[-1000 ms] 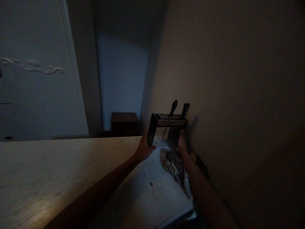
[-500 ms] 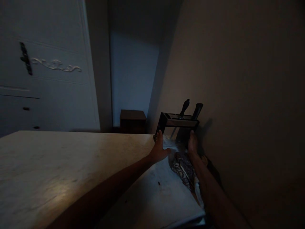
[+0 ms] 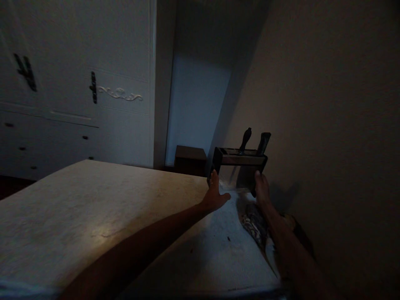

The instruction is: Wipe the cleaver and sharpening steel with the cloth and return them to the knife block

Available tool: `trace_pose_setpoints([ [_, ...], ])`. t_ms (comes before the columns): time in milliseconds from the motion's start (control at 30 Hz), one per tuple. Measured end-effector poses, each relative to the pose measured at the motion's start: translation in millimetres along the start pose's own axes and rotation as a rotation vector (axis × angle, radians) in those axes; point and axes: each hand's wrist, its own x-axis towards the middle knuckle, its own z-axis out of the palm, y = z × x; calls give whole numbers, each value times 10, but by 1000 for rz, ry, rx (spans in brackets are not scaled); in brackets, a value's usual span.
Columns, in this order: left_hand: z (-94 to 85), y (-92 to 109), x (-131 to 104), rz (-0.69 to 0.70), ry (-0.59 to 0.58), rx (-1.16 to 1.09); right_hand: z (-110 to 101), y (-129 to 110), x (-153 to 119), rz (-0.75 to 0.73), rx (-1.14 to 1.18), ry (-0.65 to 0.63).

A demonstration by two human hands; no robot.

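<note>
A dark-framed holder with clear sides [image 3: 242,159] stands upright at the table's far right corner. Two black handles [image 3: 246,139] stick up out of its top. My left hand [image 3: 215,195] presses its fingers along the holder's left side, thumb spread out toward the right. On the opposite side, my right hand [image 3: 261,186] grips the lower right edge, its fingers partly hidden. A patterned cloth [image 3: 254,223] lies bunched below the holder, beside my right forearm.
The pale marble-look table [image 3: 131,200] stretches to the left, with small dark specks near the cloth. Beyond it stand a white wardrobe [image 3: 125,137] and a low brown cabinet [image 3: 190,153]. A beige wall [image 3: 328,125] rises close on the right.
The view has turned left, showing more of the wardrobe. Both hands stay at the holder's sides, and it now stands slightly farther from the patterned cloth.
</note>
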Motion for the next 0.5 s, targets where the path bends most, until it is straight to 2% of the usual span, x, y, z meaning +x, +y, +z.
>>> trace_pose_setpoints([
  [200,-690,62,-181,23,92,3,542,-440,-285,-63,156,-120],
  [500,-2048,379,-827,43,348,131,1601,-1333,-1096,-124,276,-236],
])
